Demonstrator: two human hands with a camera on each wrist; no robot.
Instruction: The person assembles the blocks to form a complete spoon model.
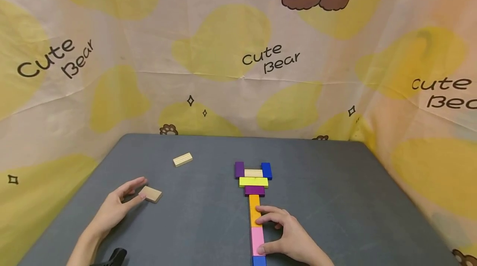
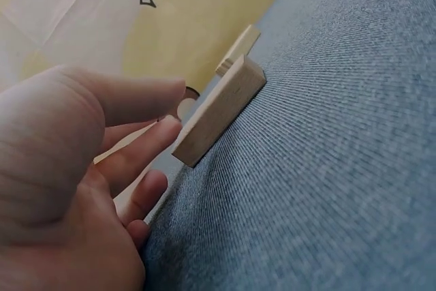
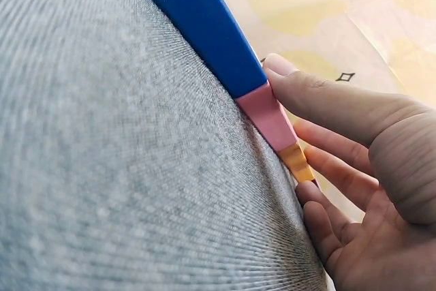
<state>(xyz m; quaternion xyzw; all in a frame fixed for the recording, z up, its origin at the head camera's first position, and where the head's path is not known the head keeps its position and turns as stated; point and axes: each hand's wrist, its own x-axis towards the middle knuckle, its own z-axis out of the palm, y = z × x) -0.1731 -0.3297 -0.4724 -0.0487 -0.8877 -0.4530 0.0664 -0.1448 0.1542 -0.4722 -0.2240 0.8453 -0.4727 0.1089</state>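
Note:
My left hand [image 1: 113, 208] is beside a plain wooden block [image 1: 151, 194] lying flat on the table. In the left wrist view, thumb and fingers are loosely bent near the end of this wooden block [image 2: 218, 114], not wrapped round it. My right hand [image 1: 290, 233] rests along a line of blocks, its fingertips at the orange block [image 1: 254, 206] and its thumb on the pink block [image 1: 257, 239]. A blue block [image 3: 204, 25] adjoins the pink one at the near end. Beyond the orange block lie a purple block [image 1: 254, 191] and a yellow-green block [image 1: 253, 182].
At the far end, a plain block [image 1: 253, 173] sits between a purple block [image 1: 239, 170] and a blue block [image 1: 266, 171]. Another plain block [image 1: 182, 159] lies at the back left. The grey table [image 1: 208, 224] meets a patterned cloth [image 1: 223, 104] behind it.

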